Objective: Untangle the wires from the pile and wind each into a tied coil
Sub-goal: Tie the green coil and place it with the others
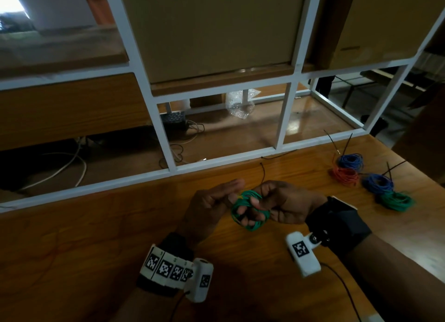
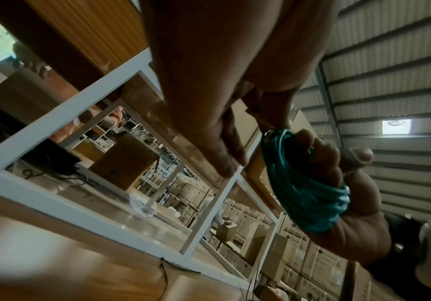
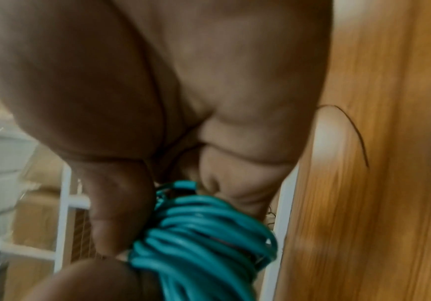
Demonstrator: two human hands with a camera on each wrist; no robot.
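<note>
A green wire coil (image 1: 251, 226) is held above the wooden table (image 1: 96, 249) between both hands. My left hand (image 1: 231, 201) pinches the coil's left and upper edge, its index finger stretched out straight over it. The fingers of my right hand (image 1: 260, 199) are curled through and round the coil from the right. In the left wrist view the coil (image 2: 304, 199) is bunched in my right hand (image 2: 338, 163). In the right wrist view my thumb and fingers clamp the top of the coil (image 3: 204, 234). Any tie on the coil is hidden.
At the table's right lie tied coils: a blue coil (image 1: 350, 161), a red coil (image 1: 344, 176), another blue coil (image 1: 376, 183) and a green coil (image 1: 396, 200), with black ties sticking up. A loose black cable tie (image 1: 263, 172) lies beyond my hands. A white frame (image 1: 168, 172) borders the far edge.
</note>
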